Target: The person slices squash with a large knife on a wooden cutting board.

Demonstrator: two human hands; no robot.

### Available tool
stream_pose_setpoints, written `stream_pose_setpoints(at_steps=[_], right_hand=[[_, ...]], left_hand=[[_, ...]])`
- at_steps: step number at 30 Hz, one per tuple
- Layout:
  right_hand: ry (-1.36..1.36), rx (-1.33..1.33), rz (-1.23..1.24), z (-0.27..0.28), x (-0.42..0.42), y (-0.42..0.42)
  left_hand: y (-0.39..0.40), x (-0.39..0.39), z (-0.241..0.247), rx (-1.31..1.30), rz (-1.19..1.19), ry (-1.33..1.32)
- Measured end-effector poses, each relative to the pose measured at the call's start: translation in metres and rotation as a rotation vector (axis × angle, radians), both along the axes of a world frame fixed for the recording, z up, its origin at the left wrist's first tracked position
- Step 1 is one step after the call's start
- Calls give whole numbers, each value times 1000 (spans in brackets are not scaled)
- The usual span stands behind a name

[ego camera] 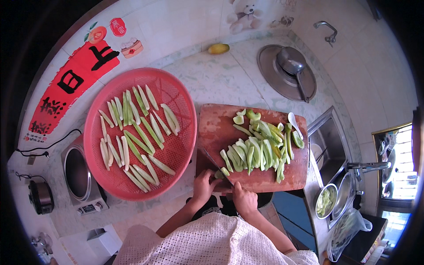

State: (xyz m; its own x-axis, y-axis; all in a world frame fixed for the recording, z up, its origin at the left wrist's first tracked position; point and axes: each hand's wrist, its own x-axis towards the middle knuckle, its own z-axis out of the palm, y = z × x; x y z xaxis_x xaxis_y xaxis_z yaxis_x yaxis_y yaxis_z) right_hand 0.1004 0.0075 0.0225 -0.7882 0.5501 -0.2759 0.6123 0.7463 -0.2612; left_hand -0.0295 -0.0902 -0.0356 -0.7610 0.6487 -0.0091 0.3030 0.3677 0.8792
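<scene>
My right hand [245,198] grips a kitchen knife [217,162] at the front left of a wooden cutting board [212,122]. The blade points away from me and to the left, seen nearly edge-on. Left of it, my left hand [203,187] holds a piece of pale green vegetable [218,174], perhaps cucumber or gourd, partly hidden by the fingers. A small cut piece [225,171] lies against the blade's right side. Many cut green strips [251,152] are heaped on the board. Behind them lie curved scraps [253,115] and a white spoon [294,125].
A red plastic basket [91,132] with spread vegetable strips [142,135] stands left of the board. A metal lid [268,76] bears a ladle [291,61]. A yellow cucumber-like vegetable [218,49] lies by the wall. Right are a sink [331,142] and a bowl of green pieces [326,201].
</scene>
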Motion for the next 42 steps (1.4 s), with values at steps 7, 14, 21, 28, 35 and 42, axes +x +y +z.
stream_pose_setpoints(at_steps=[7,14,21,28,35,42], right_hand=[[-6,-64,-21,38,9,9],[-38,-40,29,48,4,7],[-70,25,78,32,0,-3],[-26,4,-18,7,-6,10],[506,-230,-536,36,20,37],[828,-379,-878,42,62,61]], left_hand=[[-4,-3,-2,-69,-1,49],[-2,-2,-5,-27,14,45],[-7,-1,-11,-74,19,63],[-3,-6,-23,-68,-9,67],[32,-24,8,-61,-85,71],[153,-76,68,103,-209,452]])
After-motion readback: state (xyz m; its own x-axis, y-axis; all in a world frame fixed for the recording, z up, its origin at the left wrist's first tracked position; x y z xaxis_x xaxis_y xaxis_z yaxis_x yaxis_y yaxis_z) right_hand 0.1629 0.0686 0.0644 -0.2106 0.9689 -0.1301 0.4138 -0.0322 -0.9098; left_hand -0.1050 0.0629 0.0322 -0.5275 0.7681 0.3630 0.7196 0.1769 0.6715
